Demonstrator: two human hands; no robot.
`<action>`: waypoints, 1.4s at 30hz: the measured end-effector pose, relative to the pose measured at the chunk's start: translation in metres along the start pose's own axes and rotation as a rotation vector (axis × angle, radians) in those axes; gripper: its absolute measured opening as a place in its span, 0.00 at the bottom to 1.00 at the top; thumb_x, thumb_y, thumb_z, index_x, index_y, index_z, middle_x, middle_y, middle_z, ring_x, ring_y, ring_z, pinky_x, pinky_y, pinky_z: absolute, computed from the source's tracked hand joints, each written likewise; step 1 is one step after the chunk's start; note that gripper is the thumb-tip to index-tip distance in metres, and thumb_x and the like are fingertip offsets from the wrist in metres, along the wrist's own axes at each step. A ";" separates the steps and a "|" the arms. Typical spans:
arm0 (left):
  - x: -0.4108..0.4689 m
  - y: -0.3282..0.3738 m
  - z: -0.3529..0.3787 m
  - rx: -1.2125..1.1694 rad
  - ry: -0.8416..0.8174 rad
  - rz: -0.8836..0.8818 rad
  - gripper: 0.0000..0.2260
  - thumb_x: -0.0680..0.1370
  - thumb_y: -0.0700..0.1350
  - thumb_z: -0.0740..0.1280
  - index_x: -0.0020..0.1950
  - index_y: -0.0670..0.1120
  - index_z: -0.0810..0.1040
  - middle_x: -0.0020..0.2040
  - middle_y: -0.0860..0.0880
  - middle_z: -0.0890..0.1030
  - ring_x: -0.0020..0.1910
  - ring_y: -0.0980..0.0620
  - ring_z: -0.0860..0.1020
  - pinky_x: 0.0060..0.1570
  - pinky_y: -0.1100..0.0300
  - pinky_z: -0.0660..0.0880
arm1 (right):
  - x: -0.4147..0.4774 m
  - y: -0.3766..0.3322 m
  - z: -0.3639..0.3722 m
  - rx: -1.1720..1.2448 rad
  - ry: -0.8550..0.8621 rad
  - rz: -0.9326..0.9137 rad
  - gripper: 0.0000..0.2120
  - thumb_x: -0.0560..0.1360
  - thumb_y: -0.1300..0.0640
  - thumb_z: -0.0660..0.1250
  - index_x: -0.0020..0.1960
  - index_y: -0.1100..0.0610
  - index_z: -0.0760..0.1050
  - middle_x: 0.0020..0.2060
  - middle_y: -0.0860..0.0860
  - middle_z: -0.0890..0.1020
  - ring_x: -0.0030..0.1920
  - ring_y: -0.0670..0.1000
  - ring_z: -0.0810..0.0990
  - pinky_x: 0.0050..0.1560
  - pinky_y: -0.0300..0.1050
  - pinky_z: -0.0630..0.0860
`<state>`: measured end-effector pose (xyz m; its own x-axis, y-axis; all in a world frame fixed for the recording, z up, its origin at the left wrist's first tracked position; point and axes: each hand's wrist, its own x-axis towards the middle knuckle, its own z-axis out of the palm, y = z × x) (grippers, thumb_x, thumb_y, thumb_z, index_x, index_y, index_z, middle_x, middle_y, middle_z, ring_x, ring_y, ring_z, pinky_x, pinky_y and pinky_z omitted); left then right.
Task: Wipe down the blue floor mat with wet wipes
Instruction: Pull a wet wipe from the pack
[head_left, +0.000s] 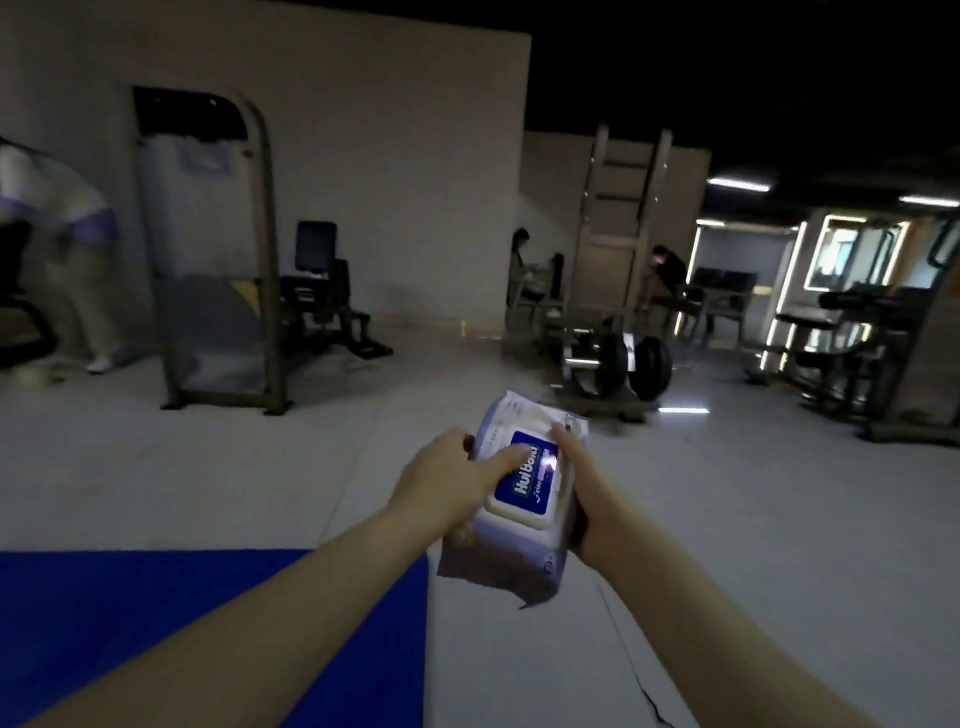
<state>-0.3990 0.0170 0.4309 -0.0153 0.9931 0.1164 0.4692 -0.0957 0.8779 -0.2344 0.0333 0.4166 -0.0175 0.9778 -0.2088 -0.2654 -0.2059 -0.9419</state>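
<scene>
I hold a white pack of wet wipes (511, 545) with a blue lid label in front of me, above the grey floor. My right hand (584, 496) grips the pack from its right side, fingers curled along its edge. My left hand (452, 480) holds the left side, its thumb lying across the blue lid, which looks closed. The blue floor mat (130, 623) lies flat at the lower left, partly hidden by my left forearm; its right edge ends just left of the pack.
This is a dim gym. A weight machine frame (208, 249) stands at the back left with a person in white (67, 249) bending beside it. A plate-loaded machine (613, 291) stands ahead, more machines (857, 332) at the right. A thin cable (639, 680) runs over the floor.
</scene>
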 end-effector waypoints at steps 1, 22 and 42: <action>-0.011 0.001 -0.008 0.218 0.156 0.155 0.21 0.75 0.64 0.71 0.58 0.51 0.73 0.48 0.56 0.80 0.42 0.57 0.82 0.40 0.63 0.79 | -0.003 0.003 0.009 0.011 0.011 -0.022 0.26 0.75 0.39 0.71 0.63 0.57 0.78 0.49 0.59 0.87 0.49 0.60 0.87 0.48 0.56 0.84; -0.011 -0.047 -0.028 -0.075 0.319 0.058 0.13 0.81 0.41 0.66 0.36 0.42 0.75 0.31 0.50 0.75 0.32 0.52 0.73 0.37 0.55 0.68 | 0.048 0.063 0.039 0.051 -0.004 0.039 0.31 0.69 0.33 0.73 0.55 0.59 0.82 0.43 0.57 0.87 0.45 0.61 0.87 0.50 0.61 0.83; 0.044 -0.140 -0.004 0.287 0.136 0.261 0.12 0.76 0.55 0.73 0.58 0.55 0.80 0.41 0.57 0.79 0.40 0.59 0.78 0.41 0.62 0.79 | 0.099 0.099 0.060 -0.082 0.133 -0.063 0.18 0.75 0.39 0.71 0.49 0.55 0.80 0.35 0.51 0.87 0.35 0.50 0.86 0.37 0.45 0.81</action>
<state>-0.4690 0.0739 0.3153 0.0292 0.9181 0.3952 0.7000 -0.3010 0.6476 -0.3203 0.1121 0.3190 0.1258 0.9763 -0.1763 -0.1827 -0.1519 -0.9714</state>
